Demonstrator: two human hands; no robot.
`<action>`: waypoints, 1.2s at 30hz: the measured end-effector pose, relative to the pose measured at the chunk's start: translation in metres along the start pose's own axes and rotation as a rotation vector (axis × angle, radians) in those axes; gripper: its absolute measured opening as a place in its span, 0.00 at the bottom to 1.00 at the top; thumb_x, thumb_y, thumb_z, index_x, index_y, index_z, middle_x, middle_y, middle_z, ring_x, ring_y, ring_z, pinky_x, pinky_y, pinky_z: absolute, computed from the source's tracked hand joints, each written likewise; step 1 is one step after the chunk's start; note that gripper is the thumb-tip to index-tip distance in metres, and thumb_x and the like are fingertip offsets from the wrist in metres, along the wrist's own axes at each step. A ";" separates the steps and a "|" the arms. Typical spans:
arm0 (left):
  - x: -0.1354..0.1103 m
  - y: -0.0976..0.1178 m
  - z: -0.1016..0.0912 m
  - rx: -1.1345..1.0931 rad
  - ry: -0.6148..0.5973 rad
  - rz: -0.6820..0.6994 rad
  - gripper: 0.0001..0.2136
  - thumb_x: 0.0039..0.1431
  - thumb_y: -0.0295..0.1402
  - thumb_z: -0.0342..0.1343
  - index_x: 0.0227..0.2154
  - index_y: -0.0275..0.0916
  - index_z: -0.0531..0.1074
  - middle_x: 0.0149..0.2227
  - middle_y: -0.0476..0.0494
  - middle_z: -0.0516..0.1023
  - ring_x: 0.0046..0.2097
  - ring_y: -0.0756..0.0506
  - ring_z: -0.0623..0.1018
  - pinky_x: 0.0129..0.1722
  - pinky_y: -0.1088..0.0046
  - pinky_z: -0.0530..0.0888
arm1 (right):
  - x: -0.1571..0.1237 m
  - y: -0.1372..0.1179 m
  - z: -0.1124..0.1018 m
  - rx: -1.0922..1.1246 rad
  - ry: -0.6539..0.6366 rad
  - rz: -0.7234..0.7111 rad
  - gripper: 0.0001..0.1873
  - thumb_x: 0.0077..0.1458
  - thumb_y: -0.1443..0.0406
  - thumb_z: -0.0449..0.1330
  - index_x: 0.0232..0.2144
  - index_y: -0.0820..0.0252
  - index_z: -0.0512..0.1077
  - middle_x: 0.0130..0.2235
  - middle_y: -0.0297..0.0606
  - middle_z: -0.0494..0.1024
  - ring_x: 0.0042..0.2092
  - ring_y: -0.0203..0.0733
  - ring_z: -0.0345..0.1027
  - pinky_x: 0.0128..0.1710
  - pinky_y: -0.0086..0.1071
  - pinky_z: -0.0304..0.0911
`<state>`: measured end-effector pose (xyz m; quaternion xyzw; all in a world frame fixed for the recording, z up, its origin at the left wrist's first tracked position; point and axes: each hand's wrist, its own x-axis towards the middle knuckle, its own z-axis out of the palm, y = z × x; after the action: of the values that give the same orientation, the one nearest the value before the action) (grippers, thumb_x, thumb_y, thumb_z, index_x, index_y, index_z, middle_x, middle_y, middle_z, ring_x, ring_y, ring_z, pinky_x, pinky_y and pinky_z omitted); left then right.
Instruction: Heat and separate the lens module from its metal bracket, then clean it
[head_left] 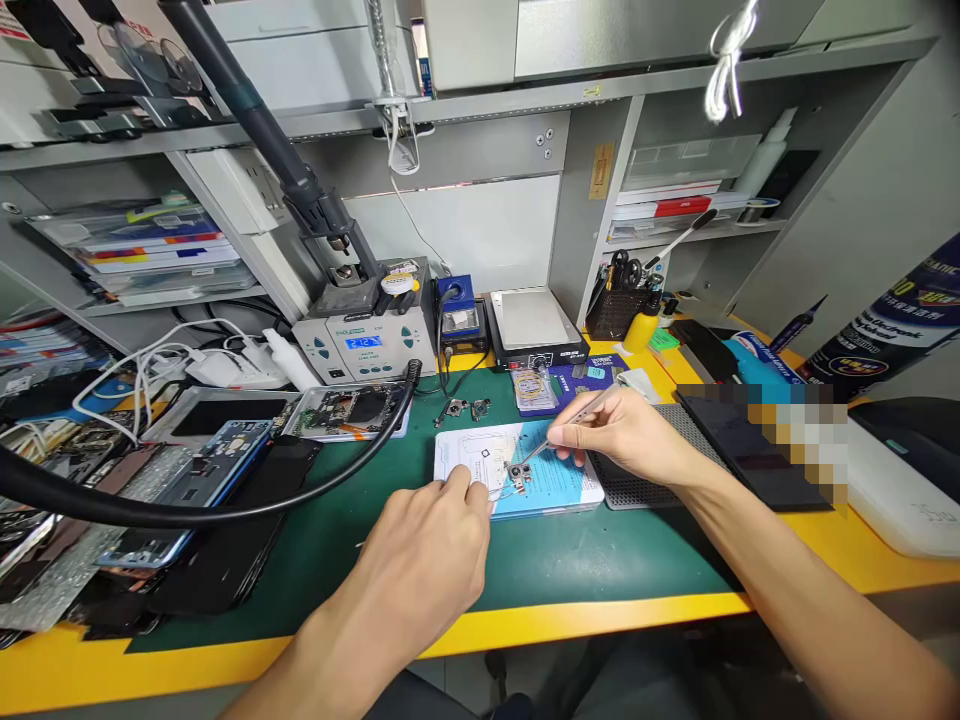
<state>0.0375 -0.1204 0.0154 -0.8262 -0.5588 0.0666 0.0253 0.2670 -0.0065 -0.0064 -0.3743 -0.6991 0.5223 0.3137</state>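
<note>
A small phone camera module [519, 471] lies on a white and blue box [574, 485] on the green mat. My right hand [604, 430] pinches metal tweezers [538, 447], whose tips reach down to the module. From the left, my left hand [431, 540] rests by the box's near edge with its fingers closed. A thin, light tool [497, 491] shows beyond these fingers, pointing at the module; most of it is hidden by the hand. Just behind the box sit two more small metal parts [466, 409].
A hot air station [364, 340] stands behind, its black hose [300, 505] curving across the left side. Phone parts [202, 490] are stacked at left. A heating plate [536, 325] is at the back; a black perforated plate [637, 485] and dark panel [739, 450] lie right.
</note>
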 end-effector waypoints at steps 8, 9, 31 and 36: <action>-0.003 -0.006 -0.003 0.032 0.027 -0.009 0.14 0.68 0.26 0.41 0.35 0.41 0.72 0.35 0.44 0.75 0.32 0.39 0.80 0.26 0.64 0.69 | 0.001 0.001 -0.007 0.026 -0.038 0.014 0.14 0.54 0.56 0.71 0.28 0.63 0.82 0.30 0.39 0.79 0.26 0.37 0.71 0.25 0.31 0.69; -0.003 -0.007 -0.003 0.031 0.032 -0.009 0.14 0.68 0.26 0.41 0.35 0.41 0.72 0.35 0.44 0.75 0.33 0.39 0.80 0.26 0.64 0.68 | 0.001 0.000 -0.008 0.031 -0.039 0.020 0.14 0.53 0.56 0.71 0.29 0.63 0.82 0.31 0.39 0.79 0.27 0.38 0.72 0.25 0.31 0.70; 0.005 -0.035 0.026 -0.047 0.322 0.207 0.12 0.52 0.17 0.51 0.30 0.43 0.69 0.28 0.49 0.74 0.26 0.42 0.75 0.24 0.65 0.57 | -0.069 0.024 0.041 0.110 0.572 0.352 0.16 0.47 0.55 0.75 0.38 0.53 0.85 0.25 0.36 0.80 0.22 0.35 0.67 0.16 0.26 0.60; 0.005 -0.035 0.032 -0.028 0.313 0.217 0.12 0.53 0.19 0.51 0.35 0.43 0.72 0.30 0.47 0.75 0.26 0.43 0.75 0.23 0.65 0.58 | -0.071 0.026 0.041 0.022 0.603 0.356 0.14 0.46 0.55 0.75 0.36 0.50 0.85 0.24 0.34 0.80 0.20 0.33 0.63 0.16 0.27 0.58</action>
<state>0.0023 -0.1034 -0.0129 -0.8821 -0.4567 -0.0683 0.0929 0.2753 -0.0824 -0.0449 -0.6244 -0.4931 0.4420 0.4142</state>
